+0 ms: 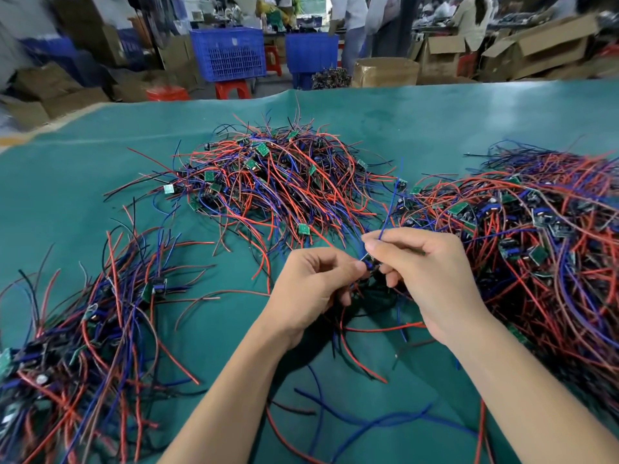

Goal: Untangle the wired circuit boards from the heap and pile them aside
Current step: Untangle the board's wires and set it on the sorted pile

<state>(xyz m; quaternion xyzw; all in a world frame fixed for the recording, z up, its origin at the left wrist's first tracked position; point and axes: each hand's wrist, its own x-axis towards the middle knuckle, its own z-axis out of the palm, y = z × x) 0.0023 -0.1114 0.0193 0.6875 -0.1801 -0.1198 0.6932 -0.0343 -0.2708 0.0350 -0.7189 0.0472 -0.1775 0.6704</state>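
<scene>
Three heaps of small green circuit boards with red, blue and black wires lie on the green table: one at the middle back, a big one at the right, one at the near left. Between them, both hands meet over a small wired board. My left hand pinches it and grips its trailing wires. My right hand pinches a blue wire that runs up and away from the board. The board itself is mostly hidden by fingers.
The green table cover stretches to the far edge. Loose wires lie under my forearms. Beyond the table stand blue crates, cardboard boxes, red stools and several people.
</scene>
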